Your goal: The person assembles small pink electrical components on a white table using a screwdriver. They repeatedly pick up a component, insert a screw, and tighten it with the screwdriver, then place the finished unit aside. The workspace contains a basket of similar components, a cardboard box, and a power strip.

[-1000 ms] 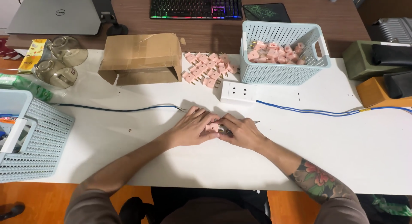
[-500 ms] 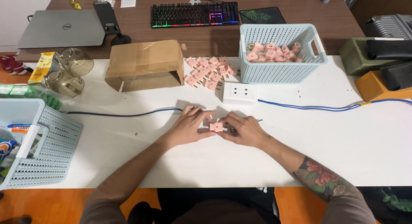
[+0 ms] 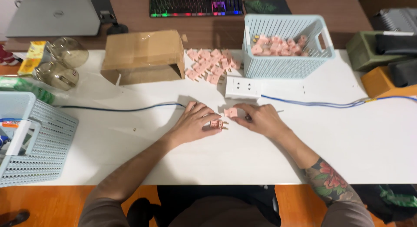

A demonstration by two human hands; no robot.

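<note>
Down on the white bench [image 3: 347, 135], the left hand [image 3: 193, 122] pinches a pink plug half [image 3: 216, 124] at its fingertips, while the right hand [image 3: 260, 119] grips another pink piece [image 3: 230, 112] just beside it. Beyond both hands lies a white socket block [image 3: 243, 88].

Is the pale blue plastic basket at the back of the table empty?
No, the pale blue plastic lattice basket holds a heap of small pink plastic plug pieces, which show above its rim.

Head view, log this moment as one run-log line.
left hand: on pink plug part | right hand: holding second pink part | pile behind | white table
</note>
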